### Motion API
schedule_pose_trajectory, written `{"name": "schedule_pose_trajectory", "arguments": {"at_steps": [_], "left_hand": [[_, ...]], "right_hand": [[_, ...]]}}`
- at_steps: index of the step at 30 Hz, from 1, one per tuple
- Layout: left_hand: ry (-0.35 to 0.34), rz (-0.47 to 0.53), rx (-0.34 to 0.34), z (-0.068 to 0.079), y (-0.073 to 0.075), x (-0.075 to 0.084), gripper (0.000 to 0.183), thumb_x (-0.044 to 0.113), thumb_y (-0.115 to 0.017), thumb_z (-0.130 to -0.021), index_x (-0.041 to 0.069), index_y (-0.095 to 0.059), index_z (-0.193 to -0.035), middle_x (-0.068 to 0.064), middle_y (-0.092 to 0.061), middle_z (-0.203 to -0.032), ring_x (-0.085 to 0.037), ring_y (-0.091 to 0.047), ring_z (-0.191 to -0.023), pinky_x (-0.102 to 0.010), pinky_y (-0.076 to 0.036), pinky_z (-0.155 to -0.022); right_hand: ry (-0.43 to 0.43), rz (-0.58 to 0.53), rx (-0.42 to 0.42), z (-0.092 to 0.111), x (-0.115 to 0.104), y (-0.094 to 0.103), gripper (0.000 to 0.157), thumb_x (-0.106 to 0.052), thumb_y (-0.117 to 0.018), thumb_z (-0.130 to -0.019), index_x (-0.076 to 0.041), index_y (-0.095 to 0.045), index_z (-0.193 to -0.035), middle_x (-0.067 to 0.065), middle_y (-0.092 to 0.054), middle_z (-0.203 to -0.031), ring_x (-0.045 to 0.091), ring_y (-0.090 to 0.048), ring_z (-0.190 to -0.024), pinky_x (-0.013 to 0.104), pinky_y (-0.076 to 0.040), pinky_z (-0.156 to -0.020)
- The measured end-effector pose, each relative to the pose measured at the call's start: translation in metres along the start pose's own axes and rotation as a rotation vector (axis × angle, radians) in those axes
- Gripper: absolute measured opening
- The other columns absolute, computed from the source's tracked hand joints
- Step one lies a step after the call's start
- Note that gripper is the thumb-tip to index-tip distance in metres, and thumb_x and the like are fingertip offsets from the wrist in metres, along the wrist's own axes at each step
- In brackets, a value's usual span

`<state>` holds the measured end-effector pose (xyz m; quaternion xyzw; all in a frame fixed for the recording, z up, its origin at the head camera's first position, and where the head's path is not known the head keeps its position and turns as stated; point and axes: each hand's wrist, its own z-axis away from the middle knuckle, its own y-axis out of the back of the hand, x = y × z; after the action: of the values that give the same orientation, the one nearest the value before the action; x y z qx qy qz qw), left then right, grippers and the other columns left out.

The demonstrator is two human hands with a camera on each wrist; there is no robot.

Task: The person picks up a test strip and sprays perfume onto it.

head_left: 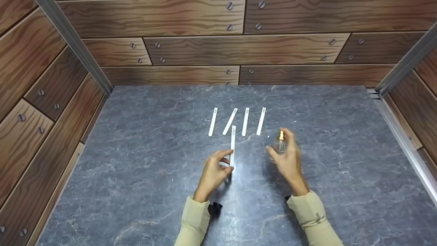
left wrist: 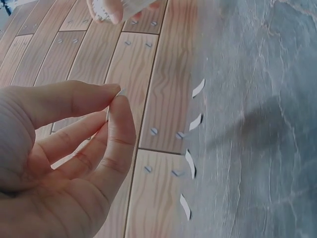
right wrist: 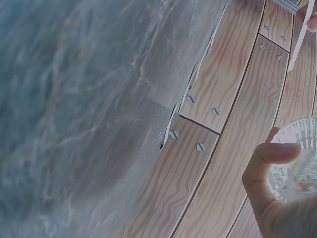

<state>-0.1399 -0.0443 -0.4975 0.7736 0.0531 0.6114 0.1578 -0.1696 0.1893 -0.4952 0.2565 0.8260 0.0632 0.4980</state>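
Note:
My left hand (head_left: pixel 213 172) pinches the lower part of a white paper test strip (head_left: pixel 233 138) between thumb and fingers. The strip points away from me, raised above the tabletop; in the left wrist view only its edge (left wrist: pixel 122 92) shows at the fingertips. To the right, my right hand (head_left: pixel 290 165) grips a small clear glass perfume bottle (head_left: pixel 280 146) with a gold spray top (head_left: pixel 281 134). The index finger lies at that top. In the right wrist view the bottle's ribbed glass base (right wrist: pixel 297 168) faces the camera, with the thumb against it.
Several more white strips (head_left: pixel 245 121) lie in a row on the grey marbled table (head_left: pixel 143 164), beyond my hands. Wood-patterned panels (head_left: pixel 239 49) wall the back and sides. Metal rails (head_left: pixel 409 147) run along the corners and right edge.

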Motion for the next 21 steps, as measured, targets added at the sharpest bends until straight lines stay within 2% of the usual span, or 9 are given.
{"name": "schedule_pose_trajectory", "arguments": {"at_steps": [2, 4, 9, 11, 14, 18, 21], "left_hand": [[0.003, 0.006, -0.004, 0.000, -0.002, 0.001, 0.049, -0.019, -0.068, -0.080, -0.010, -0.063, -0.128, -0.020, -0.066, -0.120, -0.029, -0.069, -0.092, -0.025, -0.059, -0.071], [0.009, 0.019, -0.006, 0.000, -0.003, 0.003, 0.048, -0.019, -0.067, -0.081, -0.011, -0.063, -0.128, -0.021, -0.066, -0.120, -0.030, -0.069, -0.092, -0.025, -0.059, -0.071], [-0.004, 0.043, -0.018, -0.001, -0.006, 0.006, 0.047, -0.019, -0.067, -0.081, -0.012, -0.063, -0.127, -0.021, -0.066, -0.120, -0.031, -0.068, -0.092, -0.029, -0.060, -0.072], [-0.011, 0.039, -0.027, -0.001, -0.007, 0.006, 0.046, -0.019, -0.067, -0.081, -0.012, -0.063, -0.127, -0.021, -0.066, -0.119, -0.030, -0.068, -0.092, -0.030, -0.060, -0.073], [-0.016, 0.034, -0.033, -0.001, -0.009, 0.006, 0.046, -0.020, -0.067, -0.082, -0.012, -0.063, -0.127, -0.021, -0.066, -0.118, -0.030, -0.069, -0.090, -0.028, -0.060, -0.072], [-0.032, 0.040, -0.032, -0.001, -0.013, 0.006, 0.046, -0.020, -0.067, -0.080, -0.013, -0.064, -0.125, -0.021, -0.067, -0.114, -0.031, -0.070, -0.089, -0.027, -0.060, -0.072], [-0.046, 0.043, -0.028, -0.001, -0.016, 0.007, 0.045, -0.020, -0.068, -0.079, -0.013, -0.064, -0.124, -0.021, -0.067, -0.112, -0.031, -0.070, -0.089, -0.029, -0.060, -0.073]], "right_hand": [[0.003, -0.015, -0.007, -0.001, 0.000, -0.001, 0.065, 0.010, -0.080, -0.077, 0.001, -0.050, -0.134, 0.028, -0.063, -0.112, 0.039, -0.061, -0.097, 0.050, -0.051, -0.078], [0.016, -0.030, -0.014, -0.002, 0.000, -0.003, 0.065, 0.011, -0.079, -0.077, 0.002, -0.049, -0.134, 0.028, -0.062, -0.113, 0.040, -0.061, -0.100, 0.049, -0.050, -0.081], [0.069, -0.062, -0.021, -0.004, 0.001, -0.005, 0.064, 0.013, -0.079, -0.077, 0.003, -0.049, -0.133, 0.028, -0.062, -0.108, 0.036, -0.062, -0.090, 0.025, -0.053, -0.070], [0.081, -0.061, -0.018, -0.004, 0.002, -0.007, 0.064, 0.014, -0.079, -0.076, 0.003, -0.049, -0.132, 0.028, -0.062, -0.105, 0.034, -0.061, -0.086, 0.022, -0.052, -0.066], [0.083, -0.029, -0.018, -0.003, 0.002, -0.009, 0.064, 0.012, -0.080, -0.075, 0.003, -0.050, -0.131, 0.027, -0.063, -0.103, 0.033, -0.060, -0.086, 0.031, -0.052, -0.070], [0.089, 0.015, -0.029, -0.001, 0.001, -0.012, 0.064, 0.009, -0.081, -0.076, 0.001, -0.051, -0.131, 0.028, -0.064, -0.108, 0.039, -0.062, -0.092, 0.051, -0.051, -0.077], [0.122, 0.056, -0.033, -0.001, 0.002, -0.014, 0.062, 0.008, -0.081, -0.076, 0.001, -0.051, -0.130, 0.029, -0.062, -0.111, 0.043, -0.062, -0.096, 0.059, -0.050, -0.082]]}}
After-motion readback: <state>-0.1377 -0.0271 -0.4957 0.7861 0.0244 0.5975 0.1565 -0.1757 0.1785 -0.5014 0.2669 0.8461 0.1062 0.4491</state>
